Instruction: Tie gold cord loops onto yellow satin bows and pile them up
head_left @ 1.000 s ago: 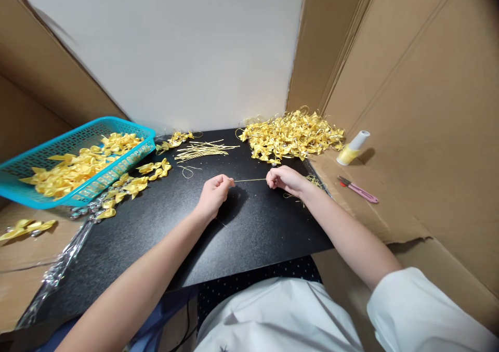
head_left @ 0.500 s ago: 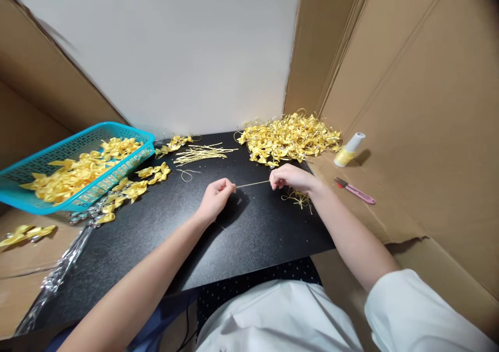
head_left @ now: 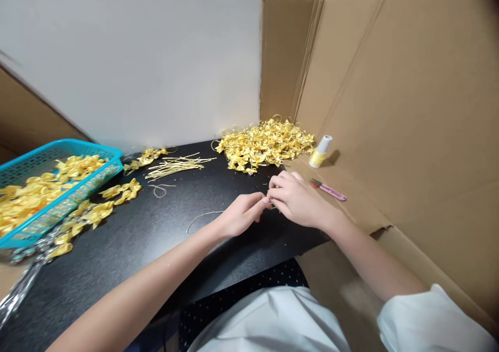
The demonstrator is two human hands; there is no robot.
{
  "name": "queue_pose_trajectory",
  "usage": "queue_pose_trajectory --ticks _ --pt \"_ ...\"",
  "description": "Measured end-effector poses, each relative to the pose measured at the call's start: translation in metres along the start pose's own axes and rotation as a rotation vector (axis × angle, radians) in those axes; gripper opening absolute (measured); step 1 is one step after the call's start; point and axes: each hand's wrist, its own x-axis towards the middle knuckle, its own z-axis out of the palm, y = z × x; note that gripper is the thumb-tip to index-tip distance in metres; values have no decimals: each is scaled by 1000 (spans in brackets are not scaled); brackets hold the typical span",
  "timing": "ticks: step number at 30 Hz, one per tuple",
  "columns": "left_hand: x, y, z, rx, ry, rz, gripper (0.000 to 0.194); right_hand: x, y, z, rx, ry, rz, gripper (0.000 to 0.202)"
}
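Above the black tabletop (head_left: 152, 243), my left hand (head_left: 242, 214) is closed in a pinch on a thin yellow cord (head_left: 202, 216), whose loose end curves out to the left. My right hand (head_left: 292, 198) meets its fingertips, closed round something small that I cannot make out; a bit of yellow cord shows just below its fingers. Behind my hands lies a large heap of yellow bows (head_left: 265, 144). A bundle of cut yellow cords (head_left: 177, 166) and a single curled cord (head_left: 159, 190) rest further left.
A turquoise basket (head_left: 91, 183) of yellow bows stands at the left, with more bows (head_left: 97, 214) beside it and silver strands (head_left: 19, 289) at the edge. On the right cardboard are a white spool (head_left: 323, 148) and pink snips (head_left: 331, 191). Cardboard walls (head_left: 390, 107) enclose the right side.
My hands have come together from being apart with a cord stretched between them. The cord's end now trails left of my left hand. The view has turned to the right.
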Motion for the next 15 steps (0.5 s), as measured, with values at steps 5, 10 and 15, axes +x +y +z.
queue_pose_trajectory --ticks 5,10,15 --pt "12 -15 18 -304 73 -27 43 -31 30 0 36 82 140 22" --pt "12 -11 31 -428 64 -74 46 -75 83 18 -155 199 560 26" --pt "17 -5 40 -455 39 -74 45 -90 102 39 -229 153 715 25"
